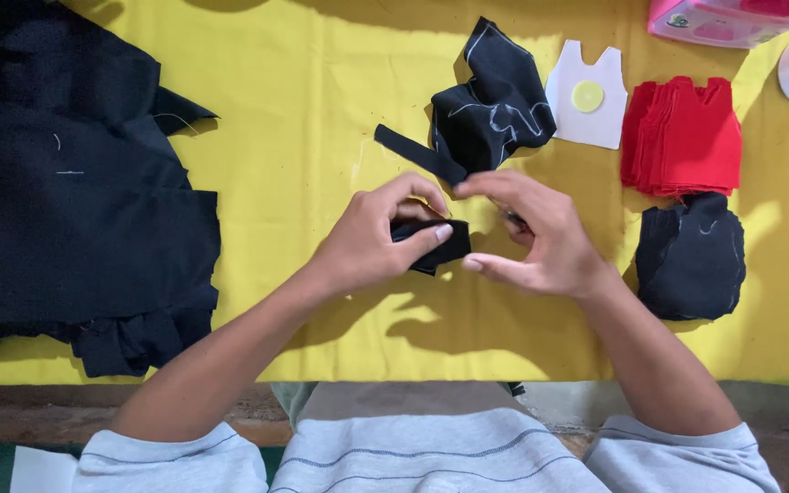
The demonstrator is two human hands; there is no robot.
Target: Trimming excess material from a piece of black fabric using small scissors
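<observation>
Black piece: a small cut of black fabric, held above the yellow desk between both hands. The left hand pinches it, thumb on the near face and fingers curled over the top edge. The right hand meets it from the other side, fingertips drawn together at its upper corner; whether they hold a pin or needle there cannot be told.

Progress, as judged from the layout: a stack of finished black cuts lies to the right, near the right wrist. A red stack and a white template lie beyond it. A chalk-marked black scrap lies just past the hands. Uncut black cloth remains at the left, so work appears partway through.
</observation>
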